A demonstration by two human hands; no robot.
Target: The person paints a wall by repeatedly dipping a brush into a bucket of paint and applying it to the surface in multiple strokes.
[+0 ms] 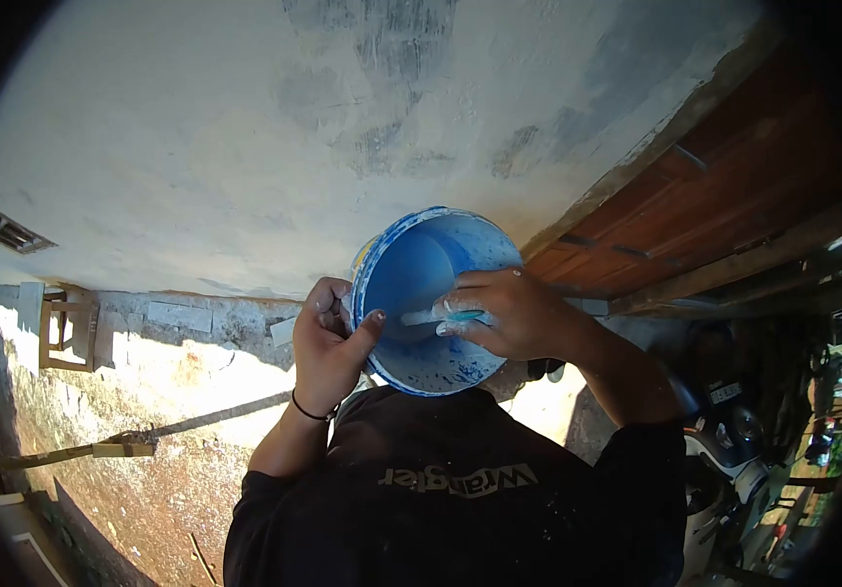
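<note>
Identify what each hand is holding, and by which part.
The left hand grips the blue bucket by its rim, thumb inside; the right hand holds a pale-tipped tool by its teal handle.

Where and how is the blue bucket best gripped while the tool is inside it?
Probably by the rim, from the person's left: the left hand has its thumb over the edge and its fingers outside. The blue bucket is round with an open mouth facing the camera, so its thin edge suits a pinch, and the right hand and tool occupy the other side.
</note>
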